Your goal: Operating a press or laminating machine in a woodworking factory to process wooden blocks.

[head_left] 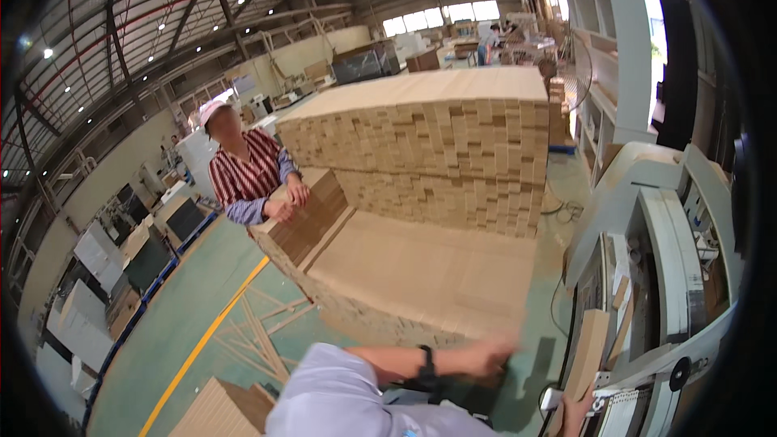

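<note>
My left hand [490,356] is out over the near edge of a low stack of boards [421,267], blurred by motion, so its fingers do not show clearly. A black band [426,366] circles that wrist. At the lower right, my right hand [576,414] grips the near end of a long, narrow tan board [588,348]. This board lies tilted along the side of a grey-white machine [664,251]. Thin wooden strips [622,316] rest beside it on the machine.
A tall stack of boards [421,137] rises behind the low one. Across from me, a person in a striped shirt [247,166] leans on the stack's left end. Loose strips [257,328] lie on the green floor near a yellow line [202,344]. More boards [218,413] stand at lower left.
</note>
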